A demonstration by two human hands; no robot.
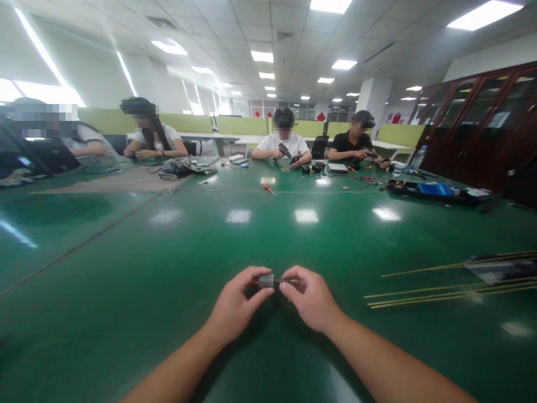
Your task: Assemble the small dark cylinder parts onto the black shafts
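Note:
Between thumb and fingers, my left hand (241, 299) grips a small grey metal cylinder (266, 281) that looks like a motor. A thin dark rod (278, 281) sticks out of the cylinder's right end. My right hand (310, 294) pinches this rod, which runs on between the thumb and fingertips. Both hands are close together, just above the green tabletop (168, 313). Fingers hide parts of the cylinder and of the rod, so I cannot tell how the two are joined.
Several thin brass-coloured rods (419, 299) lie at the right. A red screwdriver (269, 189) rests farther off, near the middle. Across the table, people sit working among tools, electronic parts (184, 168) and a black tray (440, 193). A bottle (419, 157) stands at the far right.

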